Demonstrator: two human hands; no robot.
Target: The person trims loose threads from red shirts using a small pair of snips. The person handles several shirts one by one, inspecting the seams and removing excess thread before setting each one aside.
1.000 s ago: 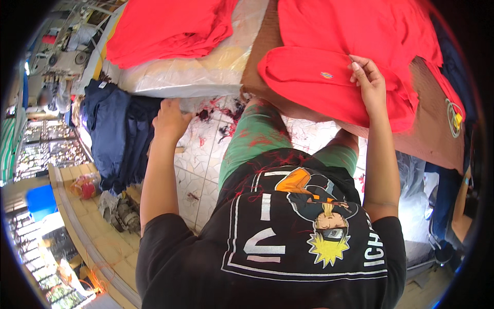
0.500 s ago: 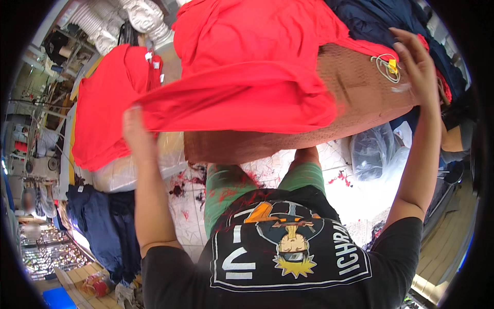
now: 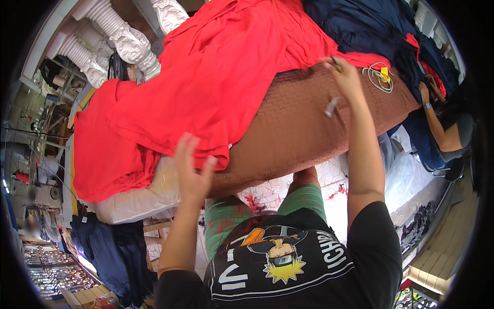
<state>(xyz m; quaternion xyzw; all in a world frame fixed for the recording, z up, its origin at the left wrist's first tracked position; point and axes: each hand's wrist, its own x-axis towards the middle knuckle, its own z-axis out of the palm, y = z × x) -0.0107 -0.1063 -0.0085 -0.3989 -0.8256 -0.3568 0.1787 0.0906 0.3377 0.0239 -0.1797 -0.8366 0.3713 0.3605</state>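
A large red cloth (image 3: 206,87), which looks like a garment, lies across the brown-covered table. It runs left onto another red pile (image 3: 98,159). My left hand (image 3: 191,170) is open with its fingers spread, at the near hem of the red cloth beside a small white tag; whether it touches the cloth I cannot tell. Over the brown cover (image 3: 298,123), my right hand (image 3: 346,80) has its fingers closed round a small dark and yellowish tool (image 3: 337,65), whose kind is too small to make out. A small greyish object (image 3: 332,107) shows just below that hand.
A looped pale cord with a yellow piece (image 3: 384,75) lies at the table's right. Dark navy cloth (image 3: 365,36) is heaped behind. At the right edge, another person's arm (image 3: 435,123) reaches to the cloth. Navy garments (image 3: 110,257) hang lower left; white ornate columns (image 3: 128,41) stand behind.
My left hand has let go of the red cloth, which now lies spread toward the left pile. My right hand has moved left from beside the cord and now holds a small tool.
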